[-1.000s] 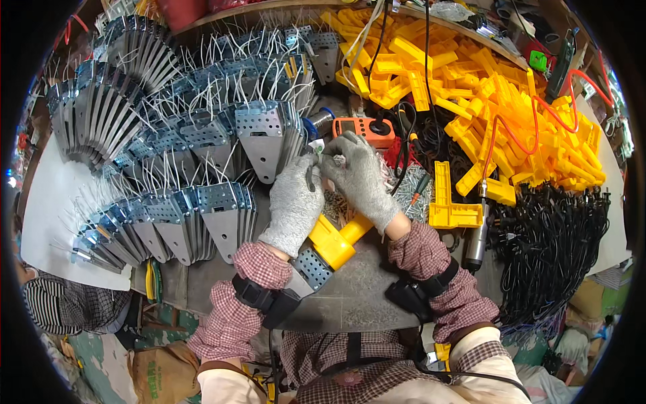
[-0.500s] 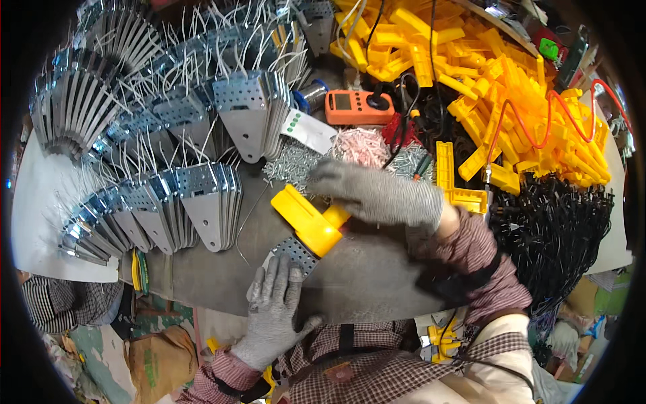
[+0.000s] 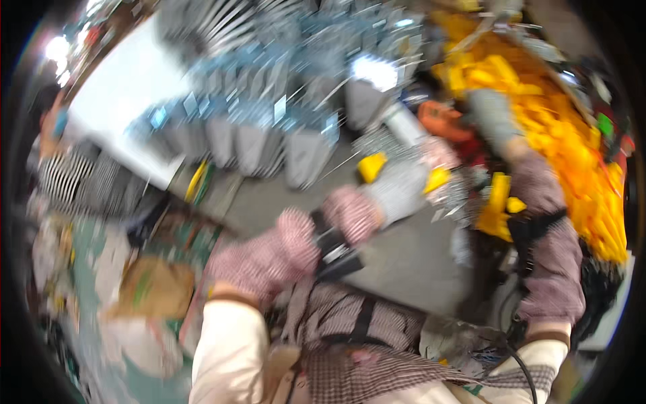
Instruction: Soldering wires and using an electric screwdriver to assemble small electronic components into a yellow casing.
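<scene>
Motion blurs the whole view. My left hand [image 3: 400, 192], in a grey glove, lies across a yellow plastic housing [image 3: 371, 167] at the middle of the table. Yellow shows on both sides of the hand, which appears closed around it; the fingers are smeared. Beside that hand are a heap of small silver screws [image 3: 385, 143] and a pile of pinkish small parts [image 3: 439, 152]. My right hand [image 3: 491, 116], also gloved, is stretched out between the orange meter [image 3: 444, 121] and the large yellow heap of plastic parts [image 3: 562, 145]. Its fingers are too blurred to read.
Rows of grey metal brackets [image 3: 306, 158] with white wires fill the far left. Another yellow piece [image 3: 496, 205] lies by my right forearm. Black cables [image 3: 595, 296] hang at the right edge. A striped sleeve [image 3: 64, 176] of another person shows at the left.
The view has swung, shifting the table contents rightward. My left hand has gone forward onto the yellow housing near the screws. My right hand has left it and reached farther away, toward the yellow heap.
</scene>
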`<state>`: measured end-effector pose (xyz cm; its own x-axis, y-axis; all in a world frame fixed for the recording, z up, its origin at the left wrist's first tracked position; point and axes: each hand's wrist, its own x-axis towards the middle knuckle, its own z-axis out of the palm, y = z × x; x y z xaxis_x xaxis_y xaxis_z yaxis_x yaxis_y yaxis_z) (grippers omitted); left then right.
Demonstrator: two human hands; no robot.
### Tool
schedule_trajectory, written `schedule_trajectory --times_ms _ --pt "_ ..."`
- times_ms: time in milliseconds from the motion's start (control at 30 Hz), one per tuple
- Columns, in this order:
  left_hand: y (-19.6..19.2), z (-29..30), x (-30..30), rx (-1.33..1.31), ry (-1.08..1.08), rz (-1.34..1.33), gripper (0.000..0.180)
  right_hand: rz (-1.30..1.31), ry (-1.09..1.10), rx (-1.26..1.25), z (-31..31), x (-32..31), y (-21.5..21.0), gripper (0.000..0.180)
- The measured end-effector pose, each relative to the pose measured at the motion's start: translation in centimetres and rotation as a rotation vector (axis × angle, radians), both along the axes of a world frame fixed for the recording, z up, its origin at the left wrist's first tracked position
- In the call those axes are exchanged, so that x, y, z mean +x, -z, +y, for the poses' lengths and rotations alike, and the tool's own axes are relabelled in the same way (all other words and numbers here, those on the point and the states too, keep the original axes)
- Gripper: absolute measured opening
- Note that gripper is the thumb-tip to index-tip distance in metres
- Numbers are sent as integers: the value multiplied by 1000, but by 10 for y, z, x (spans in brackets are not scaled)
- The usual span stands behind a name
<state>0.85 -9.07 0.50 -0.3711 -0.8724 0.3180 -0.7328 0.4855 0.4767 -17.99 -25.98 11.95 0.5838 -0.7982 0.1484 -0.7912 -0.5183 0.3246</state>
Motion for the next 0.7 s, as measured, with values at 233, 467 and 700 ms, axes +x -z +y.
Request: schedule_trajectory --times_ms 233,467,700 --pt "-37 232 153 643 -323 103 42 -505 -613 889 236 49 -5 41" --pt "251 607 243 996 -662 -491 37 30 -956 1125 306 107 46 55" --pt "372 665 246 1083 -809 -1000 55 -175 -803 860 321 93 38 43"
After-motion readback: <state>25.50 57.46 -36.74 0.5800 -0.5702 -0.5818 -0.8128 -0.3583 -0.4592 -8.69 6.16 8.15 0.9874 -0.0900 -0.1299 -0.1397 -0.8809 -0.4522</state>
